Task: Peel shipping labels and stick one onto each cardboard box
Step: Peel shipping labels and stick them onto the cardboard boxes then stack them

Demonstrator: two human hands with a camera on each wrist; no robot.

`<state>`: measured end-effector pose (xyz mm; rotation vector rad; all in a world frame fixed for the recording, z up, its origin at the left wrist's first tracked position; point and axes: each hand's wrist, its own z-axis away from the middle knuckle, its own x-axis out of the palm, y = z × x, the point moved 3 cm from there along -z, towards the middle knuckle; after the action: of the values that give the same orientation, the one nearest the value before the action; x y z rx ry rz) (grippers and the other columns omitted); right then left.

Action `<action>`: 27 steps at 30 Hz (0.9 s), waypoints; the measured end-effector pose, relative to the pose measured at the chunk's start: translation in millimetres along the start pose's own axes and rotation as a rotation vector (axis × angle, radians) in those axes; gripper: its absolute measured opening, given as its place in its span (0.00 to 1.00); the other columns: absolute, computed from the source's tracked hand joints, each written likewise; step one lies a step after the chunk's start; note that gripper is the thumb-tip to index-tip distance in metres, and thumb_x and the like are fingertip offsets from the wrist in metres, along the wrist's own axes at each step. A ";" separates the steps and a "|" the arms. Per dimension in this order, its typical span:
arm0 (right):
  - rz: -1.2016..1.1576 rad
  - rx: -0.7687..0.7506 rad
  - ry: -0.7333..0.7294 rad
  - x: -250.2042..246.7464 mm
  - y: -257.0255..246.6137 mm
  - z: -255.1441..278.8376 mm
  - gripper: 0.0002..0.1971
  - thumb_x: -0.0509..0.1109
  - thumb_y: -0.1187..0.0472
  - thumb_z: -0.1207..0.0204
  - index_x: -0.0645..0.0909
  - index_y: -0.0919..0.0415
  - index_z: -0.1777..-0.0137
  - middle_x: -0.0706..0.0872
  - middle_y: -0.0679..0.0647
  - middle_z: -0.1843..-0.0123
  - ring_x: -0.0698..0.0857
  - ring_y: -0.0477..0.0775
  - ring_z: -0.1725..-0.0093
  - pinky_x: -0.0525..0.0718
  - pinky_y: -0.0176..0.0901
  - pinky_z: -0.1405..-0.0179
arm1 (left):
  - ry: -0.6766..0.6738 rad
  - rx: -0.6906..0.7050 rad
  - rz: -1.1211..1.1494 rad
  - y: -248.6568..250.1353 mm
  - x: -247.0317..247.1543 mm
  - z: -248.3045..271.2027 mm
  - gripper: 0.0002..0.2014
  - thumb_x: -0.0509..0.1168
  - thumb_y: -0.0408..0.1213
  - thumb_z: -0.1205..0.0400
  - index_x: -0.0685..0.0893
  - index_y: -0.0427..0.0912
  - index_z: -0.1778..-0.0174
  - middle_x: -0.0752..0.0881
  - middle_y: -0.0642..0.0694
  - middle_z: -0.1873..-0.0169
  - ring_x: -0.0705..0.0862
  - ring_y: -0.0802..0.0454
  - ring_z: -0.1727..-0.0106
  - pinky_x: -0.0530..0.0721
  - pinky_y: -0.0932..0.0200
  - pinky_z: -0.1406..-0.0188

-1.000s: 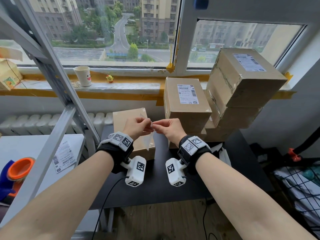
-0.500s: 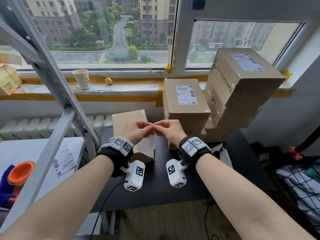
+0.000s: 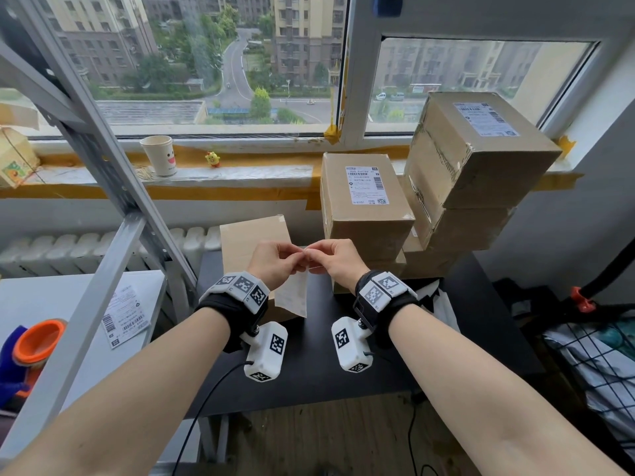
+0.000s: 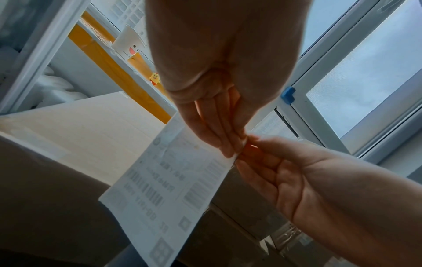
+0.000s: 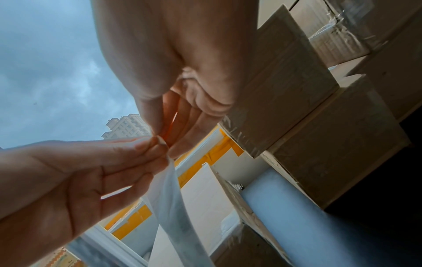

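Above unlabelled box, hands pinch barcoded label corner.

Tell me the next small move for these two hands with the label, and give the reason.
Probably draw the fingertips apart to split the label from its backing. Both the left hand and right hand pinch the same top corner, the sheet hangs whole below them, and no separation shows yet. The plain box right behind the hands has no label on its visible faces, so it looks like the next target.
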<state>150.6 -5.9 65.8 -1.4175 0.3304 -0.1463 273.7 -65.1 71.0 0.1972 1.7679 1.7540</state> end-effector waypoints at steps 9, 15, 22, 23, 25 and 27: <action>0.088 0.003 0.073 -4.7 4.2 0.6 0.08 0.68 0.66 0.21 0.85 0.70 0.48 0.84 0.53 0.62 0.84 0.48 0.62 0.86 0.34 0.63 | 0.015 -0.136 0.051 -3.3 3.1 2.7 0.10 0.60 0.24 0.21 0.80 0.39 0.66 0.85 0.43 0.67 0.84 0.50 0.67 0.82 0.62 0.64; 0.007 0.034 0.023 0.7 4.8 7.6 0.06 0.67 0.66 0.20 0.85 0.68 0.50 0.85 0.53 0.62 0.85 0.48 0.62 0.86 0.36 0.58 | 0.043 -0.117 0.099 -10.0 5.0 3.0 0.09 0.65 0.33 0.19 0.80 0.42 0.65 0.85 0.43 0.68 0.85 0.52 0.70 0.82 0.60 0.66; 0.015 0.069 0.042 -5.4 10.3 16.7 0.11 0.71 0.68 0.24 0.84 0.76 0.47 0.85 0.55 0.64 0.85 0.44 0.67 0.86 0.30 0.62 | -0.035 -0.046 0.062 -9.6 2.4 9.0 0.08 0.68 0.29 0.21 0.83 0.40 0.67 0.85 0.44 0.71 0.83 0.64 0.78 0.82 0.71 0.71; 0.021 0.067 0.069 -7.3 12.3 18.2 0.10 0.71 0.69 0.24 0.83 0.77 0.47 0.85 0.55 0.65 0.85 0.42 0.69 0.85 0.29 0.64 | -0.021 -0.058 0.062 -11.5 1.6 9.3 0.09 0.67 0.28 0.21 0.83 0.40 0.68 0.85 0.45 0.72 0.83 0.65 0.79 0.82 0.72 0.72; 0.011 0.082 0.129 -12.3 16.6 21.4 0.10 0.69 0.70 0.22 0.82 0.78 0.47 0.84 0.56 0.67 0.84 0.43 0.70 0.85 0.28 0.66 | 0.023 -0.097 0.073 -17.4 -1.6 9.6 0.10 0.68 0.27 0.21 0.82 0.39 0.69 0.85 0.48 0.75 0.82 0.65 0.80 0.81 0.74 0.75; -0.030 0.111 0.170 -17.2 20.1 26.2 0.10 0.68 0.70 0.22 0.81 0.79 0.46 0.83 0.57 0.66 0.84 0.48 0.67 0.85 0.29 0.66 | 0.059 -0.126 0.076 -23.6 -5.7 9.9 0.09 0.68 0.27 0.22 0.83 0.39 0.69 0.85 0.52 0.79 0.83 0.65 0.81 0.81 0.74 0.76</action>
<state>140.5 27.0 51.5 -1.3035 0.4343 -0.3063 290.9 -62.1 51.5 0.1624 1.7038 1.9372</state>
